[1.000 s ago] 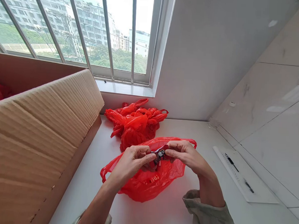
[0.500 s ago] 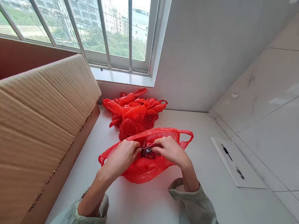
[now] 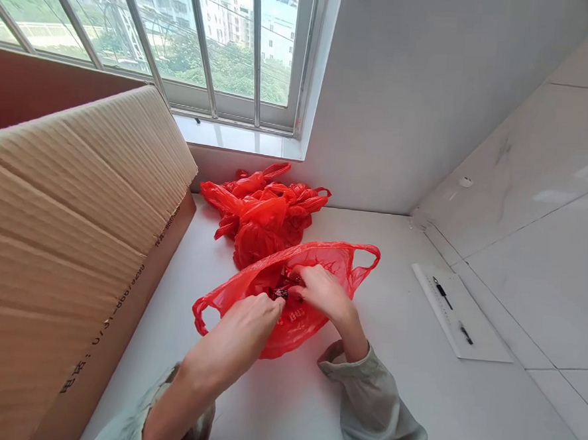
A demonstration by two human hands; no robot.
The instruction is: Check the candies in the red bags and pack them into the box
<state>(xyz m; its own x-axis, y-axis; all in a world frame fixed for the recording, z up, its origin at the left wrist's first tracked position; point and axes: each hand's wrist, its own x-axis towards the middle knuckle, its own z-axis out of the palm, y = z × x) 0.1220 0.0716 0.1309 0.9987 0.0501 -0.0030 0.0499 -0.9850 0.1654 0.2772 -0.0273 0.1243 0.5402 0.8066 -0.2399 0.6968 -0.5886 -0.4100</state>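
A red plastic carrier bag (image 3: 291, 342) lies with its mouth open on the white tabletop, its two loop handles spread to the left and right. Both my hands reach into the mouth. My left hand (image 3: 250, 320) is closed at the front, its thumb and fingers against a small dark item with a pale pattern (image 3: 281, 293); its kind is unclear. My right hand (image 3: 322, 293) is deeper inside, fingers curled beside the same item. Dark bits show between its thumb and fingers, but what they grip is hidden.
A heap of crumpled red plastic bags (image 3: 267, 212) lies behind, against the wall. A large cardboard box (image 3: 85, 220) with a raised flap stands on the left. To the right, a white sheet (image 3: 457, 323) holds a black pen (image 3: 442, 292) and its cap (image 3: 465, 333). A barred window (image 3: 234, 63) is behind.
My left hand has moved slightly lower and turned, covering more of the dark item. My right hand has slid deeper and left into the bag. The view has shifted slightly.
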